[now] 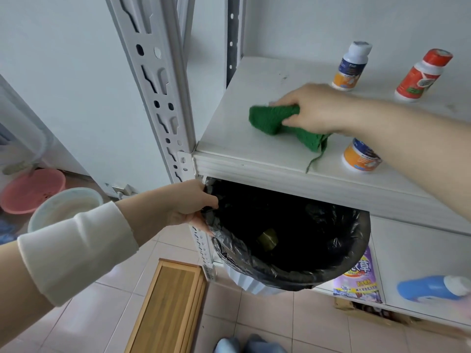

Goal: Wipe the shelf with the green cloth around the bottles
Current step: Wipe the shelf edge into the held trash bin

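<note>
My right hand [316,108] grips the green cloth [275,122] and presses it on the white shelf [242,103], left of the bottles. A white-capped bottle [353,66] and a red-capped bottle [421,76] stand at the back. A short orange-and-white bottle [360,156] stands near the front edge, partly under my forearm. A loose thread hangs from the cloth over the front edge. My left hand [190,203] holds the rim of a bin lined with a black bag [288,235], just below the shelf's front edge.
A white slotted shelf post [155,80] stands at the left corner. On the lower shelf lie a blue bottle [430,287] and a purple packet [358,278]. On the tiled floor are a wooden box [165,309], a white bucket [65,207] and a pink basin [31,189].
</note>
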Demonstrator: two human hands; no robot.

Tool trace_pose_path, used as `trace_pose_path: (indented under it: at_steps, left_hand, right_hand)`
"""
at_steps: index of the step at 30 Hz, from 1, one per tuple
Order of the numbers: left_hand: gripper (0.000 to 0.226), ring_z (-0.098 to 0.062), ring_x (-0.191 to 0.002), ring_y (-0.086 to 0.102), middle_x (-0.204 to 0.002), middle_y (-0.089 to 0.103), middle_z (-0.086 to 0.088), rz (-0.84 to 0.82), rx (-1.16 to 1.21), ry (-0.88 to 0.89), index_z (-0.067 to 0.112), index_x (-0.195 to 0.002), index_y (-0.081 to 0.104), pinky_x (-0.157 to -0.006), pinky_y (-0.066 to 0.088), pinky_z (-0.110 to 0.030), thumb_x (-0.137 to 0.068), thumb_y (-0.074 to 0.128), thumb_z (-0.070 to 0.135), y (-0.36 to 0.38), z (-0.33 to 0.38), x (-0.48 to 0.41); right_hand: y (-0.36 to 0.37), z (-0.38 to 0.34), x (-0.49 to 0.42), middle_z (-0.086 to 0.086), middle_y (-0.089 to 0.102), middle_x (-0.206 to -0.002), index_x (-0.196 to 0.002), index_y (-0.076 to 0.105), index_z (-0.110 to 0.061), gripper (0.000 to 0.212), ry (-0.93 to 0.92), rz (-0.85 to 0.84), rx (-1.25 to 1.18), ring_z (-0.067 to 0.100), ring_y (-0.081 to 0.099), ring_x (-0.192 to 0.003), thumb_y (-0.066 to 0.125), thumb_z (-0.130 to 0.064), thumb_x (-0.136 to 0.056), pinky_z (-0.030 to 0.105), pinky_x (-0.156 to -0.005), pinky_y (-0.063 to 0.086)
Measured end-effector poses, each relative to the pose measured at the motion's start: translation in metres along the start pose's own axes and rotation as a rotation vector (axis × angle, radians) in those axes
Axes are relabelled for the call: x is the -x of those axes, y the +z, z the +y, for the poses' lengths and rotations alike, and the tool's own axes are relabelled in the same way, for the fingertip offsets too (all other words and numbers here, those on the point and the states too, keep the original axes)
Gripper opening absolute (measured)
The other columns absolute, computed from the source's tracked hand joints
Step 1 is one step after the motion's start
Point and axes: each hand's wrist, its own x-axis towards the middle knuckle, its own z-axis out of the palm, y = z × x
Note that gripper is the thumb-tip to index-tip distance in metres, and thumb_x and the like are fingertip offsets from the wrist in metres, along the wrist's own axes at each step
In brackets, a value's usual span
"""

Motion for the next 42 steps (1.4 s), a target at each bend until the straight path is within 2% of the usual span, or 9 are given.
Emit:
trace_pose_path:
  at_steps: [7, 12, 18, 23, 29, 33, 36, 39, 42]
  left_hand:
    - [0.017, -0.028, -0.063, 0.068, -0.099, 0.060, -0.026, -0.005, 0.003, -0.007, -0.007, -0.106, 0.047, -0.050, 0.058, -0.033, -0.089, 0.048, -0.006, -0.004, -0.001, -0.002]
    - [0.006, -0.025, -0.058, 0.069, -0.089, 0.061, -0.023, -0.025, 0.015, -0.007, -0.006, -0.094, 0.049, -0.051, 0.059, -0.034, -0.089, 0.048, -0.007, -0.006, -0.001, -0.002]
    - [0.015, -0.033, -0.077, 0.067, -0.099, 0.062, -0.025, -0.044, 0.008, -0.026, -0.007, -0.104, 0.049, -0.059, 0.060, -0.038, -0.089, 0.048, -0.007, -0.008, 0.000, -0.001]
    - [0.023, -0.035, -0.082, 0.066, -0.107, 0.060, -0.027, -0.043, 0.005, -0.034, -0.008, -0.111, 0.047, -0.062, 0.059, -0.040, -0.089, 0.048, -0.006, -0.009, 0.000, -0.003]
    - [0.016, -0.028, -0.066, 0.069, -0.102, 0.060, -0.026, -0.039, 0.015, -0.037, -0.008, -0.105, 0.048, -0.055, 0.059, -0.037, -0.089, 0.049, -0.007, -0.009, -0.002, -0.003]
    - [0.013, -0.028, -0.066, 0.069, -0.098, 0.061, -0.025, -0.022, 0.009, -0.040, -0.008, -0.101, 0.049, -0.057, 0.059, -0.038, -0.088, 0.049, -0.007, -0.010, -0.004, 0.000]
    - [0.022, -0.032, -0.072, 0.068, -0.106, 0.059, -0.028, -0.013, -0.011, -0.046, -0.009, -0.110, 0.046, -0.054, 0.059, -0.036, -0.088, 0.049, -0.006, -0.011, -0.003, 0.002]
    - [0.018, -0.028, -0.059, 0.069, -0.096, 0.059, -0.026, -0.029, -0.001, -0.042, -0.009, -0.106, 0.047, -0.049, 0.058, -0.034, -0.088, 0.049, -0.007, -0.011, -0.002, 0.005]
    - [0.018, -0.029, -0.065, 0.068, -0.101, 0.059, -0.026, -0.017, -0.010, -0.044, -0.008, -0.107, 0.047, -0.052, 0.059, -0.037, -0.088, 0.049, -0.007, -0.010, -0.002, 0.006]
  right_hand:
    - [0.014, -0.008, 0.019, -0.008, 0.058, -0.104, -0.125, 0.054, -0.032, 0.035, -0.174, -0.177, 0.022, 0.012, 0.047, -0.077, 0.049, -0.022, -0.092, 0.010, -0.061, 0.036]
    - [-0.004, 0.001, 0.006, 0.010, 0.069, -0.098, -0.104, 0.067, -0.025, 0.020, -0.025, -0.096, -0.292, 0.027, 0.061, -0.085, 0.058, -0.026, -0.087, 0.030, -0.079, 0.047]
    - [0.018, -0.018, -0.026, 0.003, 0.051, -0.136, -0.132, 0.049, -0.028, 0.041, -0.051, 0.033, -0.135, 0.023, 0.048, -0.119, 0.051, -0.019, -0.092, 0.016, -0.078, 0.029]
    - [0.028, -0.023, -0.020, 0.000, 0.052, -0.134, -0.129, 0.050, -0.033, 0.038, -0.221, -0.069, -0.071, 0.013, 0.045, -0.092, 0.048, -0.019, -0.094, 0.001, -0.056, 0.031]
    - [0.017, -0.013, 0.013, -0.010, 0.061, -0.125, -0.120, 0.057, -0.039, 0.033, -0.360, -0.261, -0.001, 0.013, 0.054, -0.114, 0.051, -0.023, -0.091, 0.024, -0.096, 0.038]
    - [-0.001, -0.005, 0.020, -0.002, 0.069, -0.103, -0.110, 0.064, -0.028, 0.027, -0.318, -0.346, -0.064, 0.016, 0.061, -0.095, 0.054, -0.016, -0.089, 0.025, -0.082, 0.044]
    - [-0.013, 0.005, 0.006, 0.002, 0.066, -0.093, -0.109, 0.064, -0.026, 0.025, -0.141, -0.055, -0.372, 0.017, 0.058, -0.081, 0.056, -0.013, -0.088, 0.015, -0.061, 0.046]
    - [-0.005, 0.004, -0.010, 0.002, 0.063, -0.109, -0.119, 0.060, -0.027, 0.032, -0.088, 0.066, -0.191, 0.018, 0.056, -0.089, 0.055, -0.018, -0.089, 0.017, -0.069, 0.044]
    - [0.015, -0.002, -0.012, 0.004, 0.052, -0.135, -0.128, 0.052, -0.028, 0.039, -0.136, -0.078, 0.015, 0.023, 0.049, -0.116, 0.055, -0.024, -0.089, 0.021, -0.084, 0.035]
